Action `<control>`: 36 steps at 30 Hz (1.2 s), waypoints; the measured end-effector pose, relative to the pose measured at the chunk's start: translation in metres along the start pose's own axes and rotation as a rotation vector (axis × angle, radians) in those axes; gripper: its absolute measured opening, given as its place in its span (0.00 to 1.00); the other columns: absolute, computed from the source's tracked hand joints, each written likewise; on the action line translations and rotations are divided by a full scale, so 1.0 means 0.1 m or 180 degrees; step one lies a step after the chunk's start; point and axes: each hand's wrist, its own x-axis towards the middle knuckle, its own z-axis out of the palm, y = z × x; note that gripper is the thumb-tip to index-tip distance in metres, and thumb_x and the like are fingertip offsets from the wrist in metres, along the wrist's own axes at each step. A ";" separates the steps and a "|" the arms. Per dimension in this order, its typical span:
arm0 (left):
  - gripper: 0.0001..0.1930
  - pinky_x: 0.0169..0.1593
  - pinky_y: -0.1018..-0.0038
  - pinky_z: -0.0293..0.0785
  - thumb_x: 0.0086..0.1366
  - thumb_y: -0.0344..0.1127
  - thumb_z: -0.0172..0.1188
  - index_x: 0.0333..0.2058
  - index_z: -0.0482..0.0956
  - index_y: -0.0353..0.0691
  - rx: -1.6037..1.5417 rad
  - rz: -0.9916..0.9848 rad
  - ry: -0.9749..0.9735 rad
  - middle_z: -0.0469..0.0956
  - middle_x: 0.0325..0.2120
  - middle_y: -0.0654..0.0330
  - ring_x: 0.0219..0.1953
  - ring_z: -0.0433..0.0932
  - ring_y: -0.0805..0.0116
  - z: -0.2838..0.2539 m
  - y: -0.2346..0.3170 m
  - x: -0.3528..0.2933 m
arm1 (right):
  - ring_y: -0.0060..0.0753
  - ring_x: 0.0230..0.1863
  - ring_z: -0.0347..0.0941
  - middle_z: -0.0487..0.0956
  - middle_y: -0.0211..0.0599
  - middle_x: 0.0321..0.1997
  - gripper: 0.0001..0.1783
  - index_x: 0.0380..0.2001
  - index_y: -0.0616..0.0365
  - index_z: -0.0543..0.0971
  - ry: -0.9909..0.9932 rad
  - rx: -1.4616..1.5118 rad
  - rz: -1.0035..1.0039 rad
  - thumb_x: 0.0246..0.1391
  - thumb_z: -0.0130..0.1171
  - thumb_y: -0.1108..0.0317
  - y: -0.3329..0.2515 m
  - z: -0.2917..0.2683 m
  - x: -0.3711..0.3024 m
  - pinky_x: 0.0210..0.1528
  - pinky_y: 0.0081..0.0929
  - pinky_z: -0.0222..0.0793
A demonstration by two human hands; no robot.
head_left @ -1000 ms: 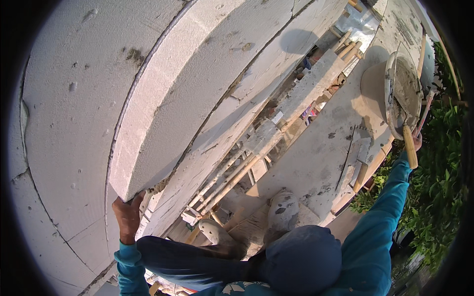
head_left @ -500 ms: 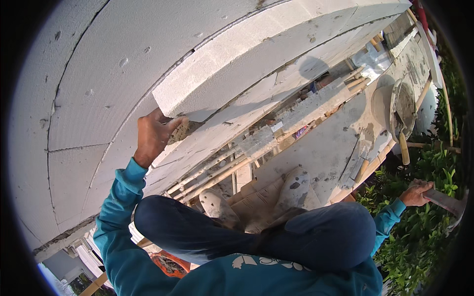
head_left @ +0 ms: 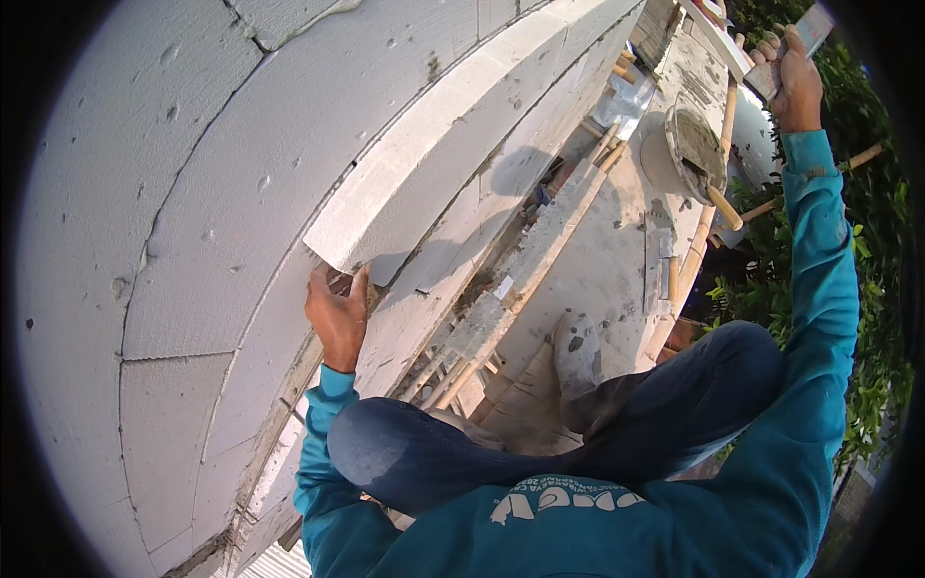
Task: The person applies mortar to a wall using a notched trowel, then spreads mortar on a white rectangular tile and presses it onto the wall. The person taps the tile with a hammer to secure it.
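Note:
My left hand [head_left: 337,313] is at the near end of a long white block [head_left: 434,144] that lies along a pale block wall. Its thumb and fingers grip the block's end, with brownish mortar showing between them. How far the fingers reach beneath is hidden. Up at the far right, my raised right hand [head_left: 796,82] is closed round a flat, grey, mortar-smeared tool [head_left: 764,81]. The tool's kind does not show clearly.
A bucket [head_left: 663,159] of grey mortar stands on the stained platform [head_left: 602,246], a wooden-handled trowel [head_left: 726,208] leaning in it. Bamboo poles [head_left: 501,328] run between wall and platform. Leafy plants [head_left: 867,328] grow at the right. My knees are bent in front of me.
My right hand has swung from the lower right up to the upper right with the tool. My left hand stays at the block's end, its grip shifted slightly. The view has turned.

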 end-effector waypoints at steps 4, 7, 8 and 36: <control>0.24 0.37 0.62 0.75 0.53 0.37 0.74 0.42 0.75 0.28 0.0049 0.0089 0.0231 0.80 0.33 0.44 0.34 0.81 0.51 0.07 0.03 -0.03 | 0.30 0.22 0.64 0.66 0.33 0.25 0.12 0.37 0.57 0.66 0.0559 0.0683 0.0025 0.66 0.46 0.59 0.53 0.57 0.47 0.25 0.34 0.67; 0.23 0.36 0.62 0.75 0.53 0.37 0.74 0.39 0.74 0.27 0.0228 0.0138 0.0120 0.79 0.32 0.42 0.32 0.80 0.51 0.03 0.13 -0.01 | 0.32 0.21 0.65 0.66 0.33 0.24 0.13 0.37 0.53 0.65 0.1403 0.1391 -0.0172 0.65 0.48 0.56 1.09 1.13 0.07 0.24 0.38 0.69; 0.22 0.33 0.63 0.76 0.52 0.39 0.74 0.35 0.75 0.27 0.0344 0.0277 0.0152 0.80 0.27 0.43 0.28 0.81 0.51 0.00 0.17 0.03 | 0.32 0.21 0.66 0.67 0.33 0.24 0.13 0.37 0.52 0.64 0.1572 0.1642 -0.0073 0.64 0.48 0.55 1.31 1.28 -0.23 0.24 0.40 0.69; 0.24 0.32 0.65 0.78 0.55 0.41 0.72 0.40 0.76 0.24 0.0977 0.0159 -0.0696 0.82 0.25 0.44 0.26 0.84 0.51 -0.13 0.19 0.17 | 0.25 0.14 0.60 0.64 0.28 0.19 0.12 0.34 0.52 0.64 0.1149 0.1953 0.2498 0.67 0.48 0.58 2.88 2.12 -2.56 0.15 0.33 0.62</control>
